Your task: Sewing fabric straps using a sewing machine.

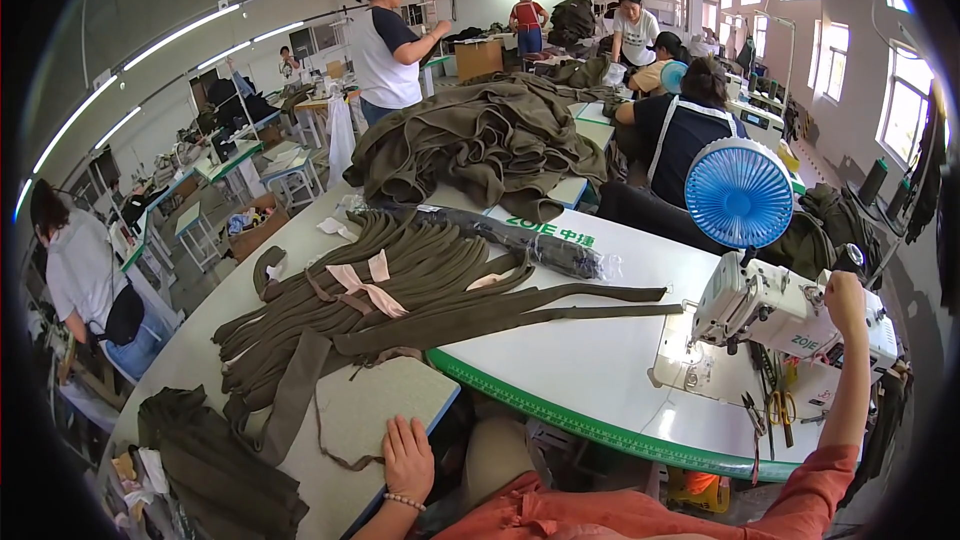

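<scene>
A white sewing machine [765, 312] stands on a pale tabletop [590, 345] in a busy workshop. The right hand [846, 298] is at the machine's right end, fingers curled into a fist; whether they pinch anything cannot be told. The left hand [408, 455] lies palm down, fingers extended, on a board [400, 390] well left of the machine.

Left of the machine lies a heap of dark green strips [290, 315] with pale pink pieces [368, 290] across it; two long strip ends reach near the machine's needle side. Behind the strips, a plastic-wrapped bundle [500, 240] and a large cloth pile [480, 140] crowd the space left of the machine. A blue fan [738, 195] rises just behind the machine; scissors [781, 408] and snips [752, 414] lie in front of it. Co-workers are farther behind.

Green lettering marks the machine's side and the tabletop behind the bundle. A green measuring tape [600, 433] edges the tabletop before the machine.
</scene>
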`<state>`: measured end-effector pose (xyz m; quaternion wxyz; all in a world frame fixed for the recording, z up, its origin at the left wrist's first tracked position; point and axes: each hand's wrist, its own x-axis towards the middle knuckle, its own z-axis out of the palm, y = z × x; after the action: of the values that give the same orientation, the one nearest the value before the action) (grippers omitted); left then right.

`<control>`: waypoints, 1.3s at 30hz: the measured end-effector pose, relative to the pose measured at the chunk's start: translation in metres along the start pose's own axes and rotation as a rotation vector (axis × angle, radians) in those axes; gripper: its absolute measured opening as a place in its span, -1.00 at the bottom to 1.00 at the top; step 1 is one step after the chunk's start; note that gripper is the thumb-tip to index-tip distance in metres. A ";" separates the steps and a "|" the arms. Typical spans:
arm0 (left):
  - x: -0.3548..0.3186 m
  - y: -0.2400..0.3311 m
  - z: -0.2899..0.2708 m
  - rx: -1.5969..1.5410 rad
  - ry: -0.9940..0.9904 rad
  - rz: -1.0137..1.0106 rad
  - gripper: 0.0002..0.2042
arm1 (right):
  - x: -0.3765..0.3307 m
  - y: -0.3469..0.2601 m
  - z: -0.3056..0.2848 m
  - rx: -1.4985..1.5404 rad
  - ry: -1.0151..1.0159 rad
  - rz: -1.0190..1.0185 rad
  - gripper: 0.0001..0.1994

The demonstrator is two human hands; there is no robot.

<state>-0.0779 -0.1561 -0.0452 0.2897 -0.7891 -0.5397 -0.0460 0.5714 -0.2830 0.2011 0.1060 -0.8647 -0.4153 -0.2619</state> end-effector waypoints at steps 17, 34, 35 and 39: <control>0.005 0.005 -0.012 -0.101 -0.031 -0.022 -0.36 | -0.022 -0.023 -0.001 -0.163 -0.022 -0.123 -0.92; 0.006 0.005 -0.009 -0.129 -0.082 -0.024 -0.30 | 0.007 -0.036 -0.004 -0.159 0.001 -0.084 -0.93; 0.006 0.005 -0.010 -0.130 -0.080 -0.018 -0.30 | 0.011 -0.032 -0.003 -0.142 0.064 -0.063 -0.93; 0.006 0.007 -0.010 -0.136 -0.074 -0.021 -0.31 | -0.008 -0.021 -0.032 -0.053 -0.141 0.009 -0.93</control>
<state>-0.0673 -0.1578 -0.0378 0.2151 -0.8022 -0.5541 -0.0565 0.5394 -0.2878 0.2226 0.0549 -0.8852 -0.4110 -0.2107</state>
